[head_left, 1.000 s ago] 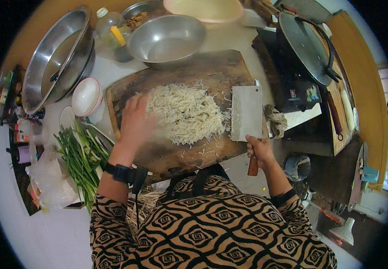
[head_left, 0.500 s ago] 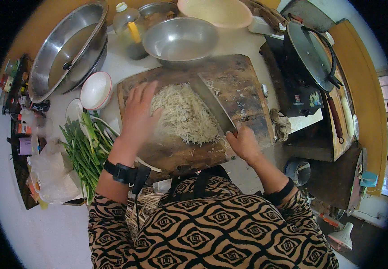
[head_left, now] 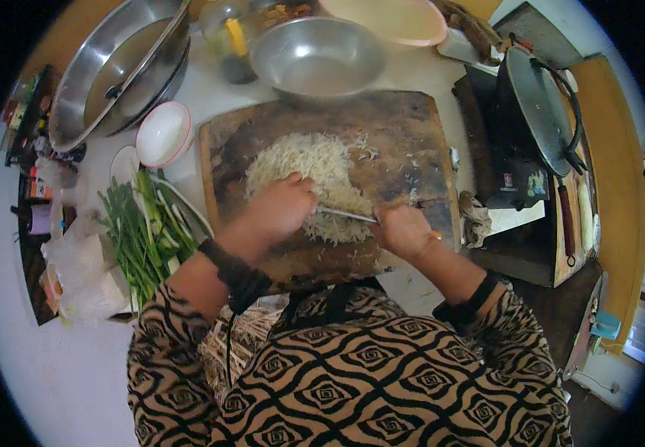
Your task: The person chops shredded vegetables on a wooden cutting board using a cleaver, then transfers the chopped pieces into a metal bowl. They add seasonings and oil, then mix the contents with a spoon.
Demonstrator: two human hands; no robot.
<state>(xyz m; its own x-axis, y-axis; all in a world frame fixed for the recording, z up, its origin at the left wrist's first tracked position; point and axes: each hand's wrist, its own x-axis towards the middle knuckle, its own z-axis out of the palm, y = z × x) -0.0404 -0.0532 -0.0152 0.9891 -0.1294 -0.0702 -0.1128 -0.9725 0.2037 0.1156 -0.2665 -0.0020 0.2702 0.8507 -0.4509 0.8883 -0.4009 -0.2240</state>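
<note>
A heap of pale, thin shreds (head_left: 300,153) lies on the worn wooden chopping board (head_left: 404,123). My right hand (head_left: 404,229) is wrapped round the handle end of a cleaver (head_left: 346,214), whose blade shows almost edge-on as a thin bright strip across the near part of the heap. At the blade's other end, my left hand (head_left: 285,205) has its fingers curled and closed on it, over the heap's near left side. The left fingertips are partly hidden. Loose shreds are scattered on the board right of the heap.
Beyond the board stands a steel bowl (head_left: 315,63). Left are a small white bowl (head_left: 164,134), green onions (head_left: 140,231) and a large tilted steel basin (head_left: 77,104). On the right, a lidded pan (head_left: 535,112) sits on a black cooker (head_left: 497,167).
My left hand has moved from flat beside the heap to the cleaver's far end, its fingers closing. The blade has turned from slanting away to lying nearly crosswise, edge-on.
</note>
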